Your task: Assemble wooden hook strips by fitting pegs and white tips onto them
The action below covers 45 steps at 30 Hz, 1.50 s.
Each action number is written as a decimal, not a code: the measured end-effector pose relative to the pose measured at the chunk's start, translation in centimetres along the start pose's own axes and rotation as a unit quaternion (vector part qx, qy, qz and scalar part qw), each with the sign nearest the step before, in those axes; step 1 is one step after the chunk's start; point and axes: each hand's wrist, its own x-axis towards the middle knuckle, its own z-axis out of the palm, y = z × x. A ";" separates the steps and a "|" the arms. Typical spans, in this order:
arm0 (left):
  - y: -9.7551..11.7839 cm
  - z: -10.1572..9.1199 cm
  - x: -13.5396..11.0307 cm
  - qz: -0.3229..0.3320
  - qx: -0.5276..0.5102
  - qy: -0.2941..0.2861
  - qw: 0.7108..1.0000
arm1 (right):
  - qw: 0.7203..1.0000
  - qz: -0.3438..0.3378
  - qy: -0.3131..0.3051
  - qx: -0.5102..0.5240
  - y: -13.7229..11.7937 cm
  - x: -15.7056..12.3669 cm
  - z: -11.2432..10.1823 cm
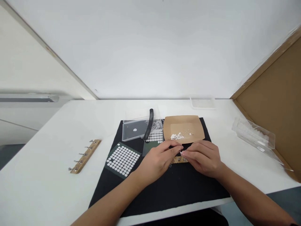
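My left hand [161, 158] and my right hand [203, 157] meet over the black mat [178, 188], fingertips pinched close together. A tiny white piece [181, 152] shows at my right fingertips; its kind is too small to make out. Whatever my left fingers pinch is hidden. Just below the fingertips lies a short wooden strip [175, 160] with small metal fittings, partly covered by my hands. Behind them, a brown paper tray [183, 121] holds loose white flakes or dots near its front edge.
Left on the mat are a dark sheet of white dots [123, 159], a second dotted sheet [154, 137], a clear plastic case [134, 129] and a black curved bar [149, 124]. A wooden strip with metal pegs [86, 156] lies further left. A clear box [255, 135] stands right, by cardboard [277, 103].
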 end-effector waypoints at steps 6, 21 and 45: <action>-0.1 0.1 0.0 0.020 0.017 0.010 1.000 | 1.000 0.009 0.005 0.002 0.0 0.0 0.0; 0.1 0.0 0.2 0.074 0.137 0.005 0.988 | 1.000 0.019 -0.004 -0.014 0.0 0.2 -0.4; 0.3 0.1 0.2 0.065 0.161 -0.025 0.984 | 0.993 0.056 -0.086 0.050 0.4 1.2 -1.0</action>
